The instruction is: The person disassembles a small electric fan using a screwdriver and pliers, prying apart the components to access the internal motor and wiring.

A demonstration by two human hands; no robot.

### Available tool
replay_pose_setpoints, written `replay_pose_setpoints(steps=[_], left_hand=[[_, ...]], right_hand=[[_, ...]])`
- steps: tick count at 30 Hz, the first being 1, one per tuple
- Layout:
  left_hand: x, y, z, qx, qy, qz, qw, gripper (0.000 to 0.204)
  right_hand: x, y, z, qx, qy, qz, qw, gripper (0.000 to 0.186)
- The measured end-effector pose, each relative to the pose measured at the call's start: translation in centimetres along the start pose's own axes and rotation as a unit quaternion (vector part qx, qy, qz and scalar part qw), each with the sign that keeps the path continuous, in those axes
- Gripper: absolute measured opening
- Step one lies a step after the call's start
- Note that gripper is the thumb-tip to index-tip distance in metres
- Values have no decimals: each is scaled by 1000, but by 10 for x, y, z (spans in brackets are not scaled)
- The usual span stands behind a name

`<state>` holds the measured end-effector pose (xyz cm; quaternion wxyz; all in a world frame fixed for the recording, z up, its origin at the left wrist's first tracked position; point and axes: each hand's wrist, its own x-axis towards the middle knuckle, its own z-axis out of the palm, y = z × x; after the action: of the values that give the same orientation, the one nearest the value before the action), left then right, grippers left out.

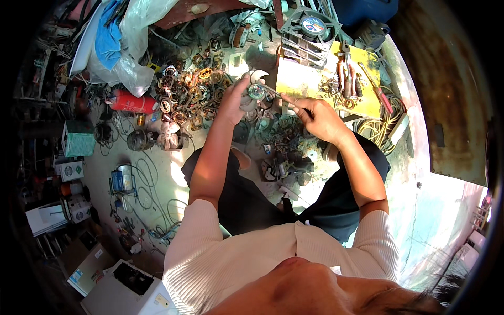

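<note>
Your left hand (233, 102) grip: clamped on round metal part (256, 92), just left of yellow bench (294, 77). Your right hand (321, 122) grip: clamped on thin rod-like tool (274, 92), tip at part. Hand tools (347, 79) on bench; square fan (313, 27) at bench's far end; coil heap (181, 97) left of bench.

head: left fisheye | mount: head-worn | facing: down at fingers (296, 101) | close: shirt (257, 247) | farther: floor (178, 170)

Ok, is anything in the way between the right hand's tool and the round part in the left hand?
Nothing visible. The slim tool in the right hand points toward the round part in the left hand; whether its tip touches is too small to tell.
</note>
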<state>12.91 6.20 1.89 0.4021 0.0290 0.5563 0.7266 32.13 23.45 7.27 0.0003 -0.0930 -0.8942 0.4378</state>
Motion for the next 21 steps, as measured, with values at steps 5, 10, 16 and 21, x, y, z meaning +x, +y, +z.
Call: replay_pose_setpoints(steps=[5,10,16,21], left_hand=[[6,3,-5,1,55,-2,998,41],[23,-20,-16,-19,5,-40,999,44],[18,-28,36,99,-28,65,993,36],[42,-41,50,210,-41,169,962,36]], right_hand=[[-4,8,-1,14,42,-32,999,42],[0,15,30,46,119,7,992,50],[3,19,36,195,156,47,967,54],[10,20,35,262,154,42,952,55]])
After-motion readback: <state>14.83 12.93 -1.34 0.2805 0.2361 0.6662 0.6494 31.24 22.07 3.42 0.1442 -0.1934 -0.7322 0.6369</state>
